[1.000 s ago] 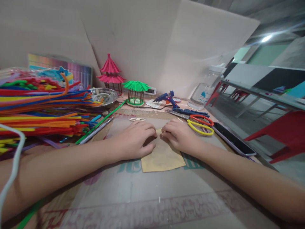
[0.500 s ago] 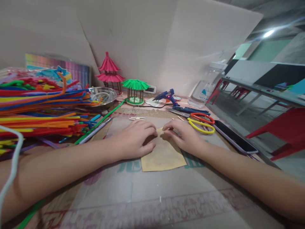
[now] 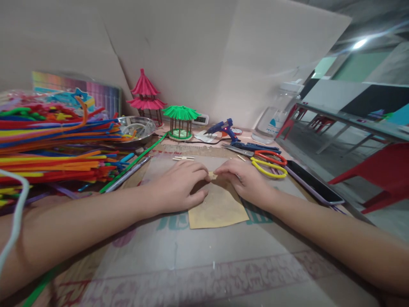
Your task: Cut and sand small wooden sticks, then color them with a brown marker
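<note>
A yellow sheet of what looks like sandpaper (image 3: 217, 209), smudged grey in the middle, lies flat before me. My left hand (image 3: 182, 187) rests over its left side, fingers curled and thumb pressing on the sheet. At the upper right edge, my right hand (image 3: 244, 181) has thumb and fingers pinched together; what they hold is too small and hidden to name. A tiny pale piece (image 3: 212, 175) shows between the two hands' fingertips. Beyond my left hand lie small wooden sticks (image 3: 183, 158).
Pipe cleaners (image 3: 57, 136) are heaped at left beside a metal bowl (image 3: 140, 129). A pink pagoda (image 3: 145, 94) and green-roofed pavilion (image 3: 181, 123) stand behind. A glue gun (image 3: 223, 128), water bottle (image 3: 273, 117), scissors (image 3: 268, 162) and phone (image 3: 315, 183) are at right.
My right fingertips have shifted slightly left, closer to the left hand, and a pale bit now shows between them. The left hand and sheet stay nearly still.
</note>
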The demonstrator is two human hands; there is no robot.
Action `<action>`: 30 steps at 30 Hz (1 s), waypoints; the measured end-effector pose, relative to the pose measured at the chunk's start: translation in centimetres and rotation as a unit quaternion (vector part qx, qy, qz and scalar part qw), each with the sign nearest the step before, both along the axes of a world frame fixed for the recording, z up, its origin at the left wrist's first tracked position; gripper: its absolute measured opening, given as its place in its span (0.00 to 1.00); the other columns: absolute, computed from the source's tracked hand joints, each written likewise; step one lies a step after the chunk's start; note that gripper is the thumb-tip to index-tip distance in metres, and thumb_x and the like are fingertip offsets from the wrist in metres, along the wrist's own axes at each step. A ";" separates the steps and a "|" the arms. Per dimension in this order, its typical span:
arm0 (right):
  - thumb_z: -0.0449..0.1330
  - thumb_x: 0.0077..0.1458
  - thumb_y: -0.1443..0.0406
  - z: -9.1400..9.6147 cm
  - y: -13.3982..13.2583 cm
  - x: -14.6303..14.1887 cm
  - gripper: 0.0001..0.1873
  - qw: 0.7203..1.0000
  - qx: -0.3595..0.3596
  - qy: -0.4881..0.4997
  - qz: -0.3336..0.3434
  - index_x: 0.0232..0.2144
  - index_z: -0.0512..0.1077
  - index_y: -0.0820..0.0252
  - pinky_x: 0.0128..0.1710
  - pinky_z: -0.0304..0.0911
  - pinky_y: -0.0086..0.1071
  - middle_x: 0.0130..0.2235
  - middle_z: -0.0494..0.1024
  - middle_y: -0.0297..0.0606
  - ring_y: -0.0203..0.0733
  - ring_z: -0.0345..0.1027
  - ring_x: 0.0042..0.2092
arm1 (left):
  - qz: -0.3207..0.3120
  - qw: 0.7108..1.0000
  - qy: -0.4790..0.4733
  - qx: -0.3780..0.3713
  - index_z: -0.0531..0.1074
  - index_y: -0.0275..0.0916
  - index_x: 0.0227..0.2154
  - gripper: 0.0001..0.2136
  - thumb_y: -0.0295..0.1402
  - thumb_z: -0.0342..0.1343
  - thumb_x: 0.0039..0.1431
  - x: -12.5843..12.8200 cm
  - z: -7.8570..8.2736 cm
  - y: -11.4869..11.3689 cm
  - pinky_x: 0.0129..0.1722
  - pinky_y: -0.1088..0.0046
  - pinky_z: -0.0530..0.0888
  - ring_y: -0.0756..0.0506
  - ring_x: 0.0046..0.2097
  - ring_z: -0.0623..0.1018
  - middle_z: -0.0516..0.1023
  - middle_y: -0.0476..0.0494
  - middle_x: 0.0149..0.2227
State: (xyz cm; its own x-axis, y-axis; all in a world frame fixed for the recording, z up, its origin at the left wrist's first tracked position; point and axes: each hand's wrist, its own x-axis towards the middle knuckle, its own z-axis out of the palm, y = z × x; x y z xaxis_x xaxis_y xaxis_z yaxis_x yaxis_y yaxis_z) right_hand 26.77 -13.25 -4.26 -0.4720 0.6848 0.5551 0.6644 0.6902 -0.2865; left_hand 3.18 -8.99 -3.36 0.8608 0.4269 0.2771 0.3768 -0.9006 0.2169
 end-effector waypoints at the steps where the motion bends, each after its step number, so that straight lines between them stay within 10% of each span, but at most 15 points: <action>1: 0.52 0.66 0.72 0.0 -0.1 0.0 0.12 1.000 -0.002 0.010 -0.008 0.39 0.75 0.57 0.40 0.66 0.36 0.36 0.81 0.38 0.42 0.74 0.39 | 0.000 1.000 0.000 -0.001 0.74 0.38 0.44 0.11 0.36 0.53 0.62 0.0 0.0 0.0 0.55 0.56 0.69 0.38 0.51 0.75 0.77 0.40 0.48; 30: 0.52 0.65 0.72 0.0 -0.3 0.0 0.11 0.999 -0.034 0.027 -0.016 0.38 0.73 0.56 0.42 0.68 0.37 0.39 0.82 0.39 0.43 0.75 0.42 | -0.005 1.000 0.003 -0.007 0.74 0.37 0.45 0.12 0.36 0.52 0.63 0.0 0.1 0.0 0.55 0.55 0.69 0.38 0.51 0.74 0.77 0.39 0.49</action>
State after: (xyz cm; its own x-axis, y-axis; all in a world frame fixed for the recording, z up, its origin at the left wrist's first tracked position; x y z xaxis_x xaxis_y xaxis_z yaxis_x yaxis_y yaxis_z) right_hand 26.77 -13.52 -4.25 -0.4204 0.7360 0.5307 0.6684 0.6467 -0.3674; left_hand 3.22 -9.02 -3.28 0.8664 0.4229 0.2654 0.3701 -0.9008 0.2272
